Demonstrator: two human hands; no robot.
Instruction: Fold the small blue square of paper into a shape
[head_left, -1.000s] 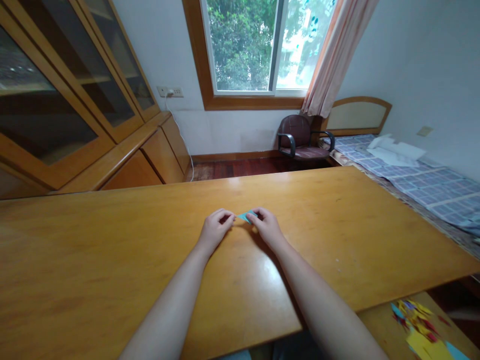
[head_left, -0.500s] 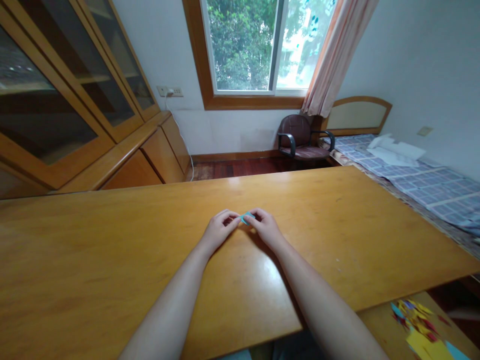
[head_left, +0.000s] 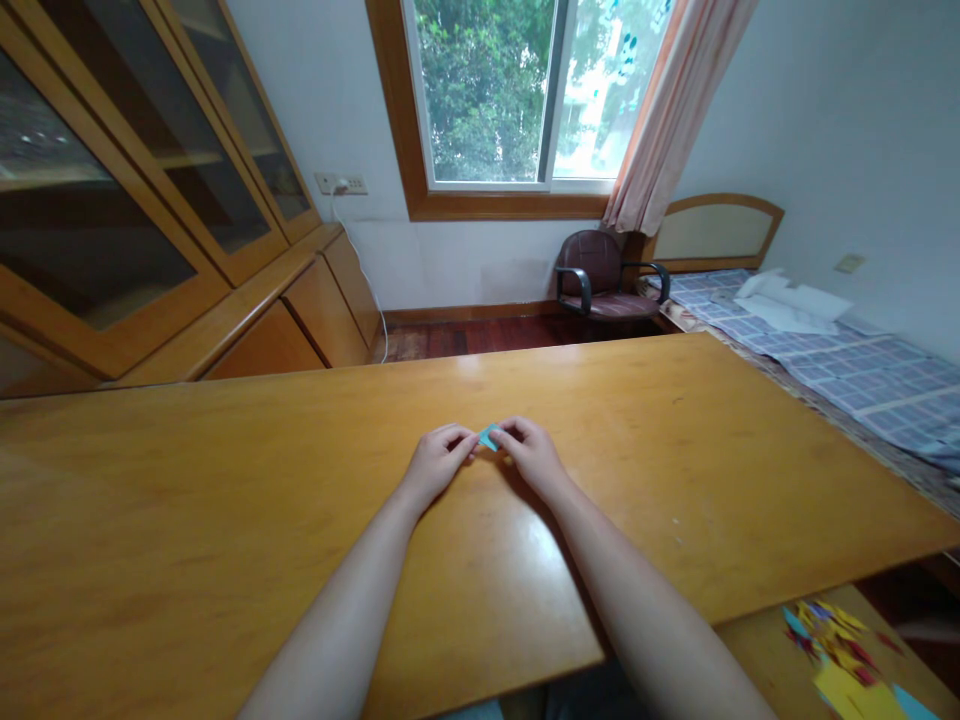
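Note:
Between my two hands, just above the wooden table (head_left: 225,500), is a small piece of light-blue folded paper (head_left: 490,437). My right hand (head_left: 529,455) pinches its right side between thumb and fingers. At the paper's left corner, the fingertips of my left hand (head_left: 439,458) are pinched together. The paper's folds are too small to make out, and part of it is hidden by my right fingers.
Colourful paper scraps (head_left: 832,635) and a yellow sheet (head_left: 859,692) lie on a lower surface at the right front. Beyond the table stand a brown armchair (head_left: 596,265), a bed (head_left: 862,370) at right and a glass-fronted cabinet (head_left: 217,330) at left.
The light-blue paper has shifted and turned slightly between my fingertips. My left fingers have closed a little at its left corner; both arms stay in place.

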